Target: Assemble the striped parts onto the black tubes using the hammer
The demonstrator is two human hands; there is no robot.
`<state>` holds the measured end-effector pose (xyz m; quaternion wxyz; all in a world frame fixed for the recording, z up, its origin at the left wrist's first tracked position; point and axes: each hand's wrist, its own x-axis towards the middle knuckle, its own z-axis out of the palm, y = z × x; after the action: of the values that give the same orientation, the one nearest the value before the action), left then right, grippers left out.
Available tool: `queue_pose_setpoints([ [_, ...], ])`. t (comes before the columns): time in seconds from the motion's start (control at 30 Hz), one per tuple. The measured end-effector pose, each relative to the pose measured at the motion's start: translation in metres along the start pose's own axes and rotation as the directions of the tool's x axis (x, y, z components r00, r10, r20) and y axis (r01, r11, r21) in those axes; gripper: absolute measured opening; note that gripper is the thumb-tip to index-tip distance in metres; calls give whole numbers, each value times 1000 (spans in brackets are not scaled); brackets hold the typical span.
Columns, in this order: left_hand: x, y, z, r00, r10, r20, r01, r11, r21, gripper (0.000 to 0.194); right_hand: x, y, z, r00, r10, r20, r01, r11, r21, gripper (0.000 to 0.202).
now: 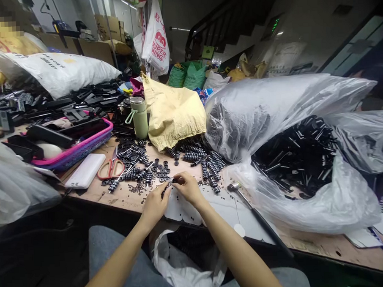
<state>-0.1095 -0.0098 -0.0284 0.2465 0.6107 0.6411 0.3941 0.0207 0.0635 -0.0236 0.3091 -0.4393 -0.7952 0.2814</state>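
I take the two hands as the middle of the clock, with twelve pointing away from the seated person. The right hand (187, 187) pinches a dark round piece (178, 181) in its fingertips, just above the near edge of the table (116, 200). The left hand (154, 204) is brought close beside it, with thumb and fingers drawn together; whether something is between them, I cannot tell. Probably they meet so near in order to control such a small part.

The black discs (161, 170) lie at eleven o'clock and the ridged rollers (215, 162) at one to two, I suppose for easy reach. At three, the hammer (256, 217) lies on a white sheet (218, 203), its handle towards four. Scissors (110, 169) rest at ten. At six, a white sack (163, 265) between the thighs holds dark parts.

The wooden surface is crowded: a yellow sack (177, 112) at twelve, a green bottle (140, 122) at eleven, a clear plastic bag (256, 111) at two. Behind, the room is dim, with a staircase (227, 19) at one.
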Motion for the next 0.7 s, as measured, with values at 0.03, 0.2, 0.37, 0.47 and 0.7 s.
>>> queue_pose_setpoints([
  [0.03, 0, 1, 3, 1000, 12, 16, -13, 1000, 11, 38, -5, -3, -3, 1000, 6, -11, -6, 1000, 18, 18],
  [0.2, -2, 14, 16, 993, 99, 59, -101, 994, 32, 37, -28, -9, -23, 997, 8, -79, 2, 992, 127, 22],
  [0.37, -1, 27, 33, 982, 161, 95, -161, 987, -13, 36, -50, -9, -43, 981, -122, -152, 131, 990, 45, 26],
  [0.47, 2, 36, 51, 986, 166, 17, -162, 977, -141, 38, -64, -10, -58, 966, -218, -137, 216, 976, -29, 33],
  [0.7, 1, 49, 82, 989, 131, 72, -99, 933, -345, 29, -68, 61, -170, 862, 211, -462, -404, 836, -371, 31],
])
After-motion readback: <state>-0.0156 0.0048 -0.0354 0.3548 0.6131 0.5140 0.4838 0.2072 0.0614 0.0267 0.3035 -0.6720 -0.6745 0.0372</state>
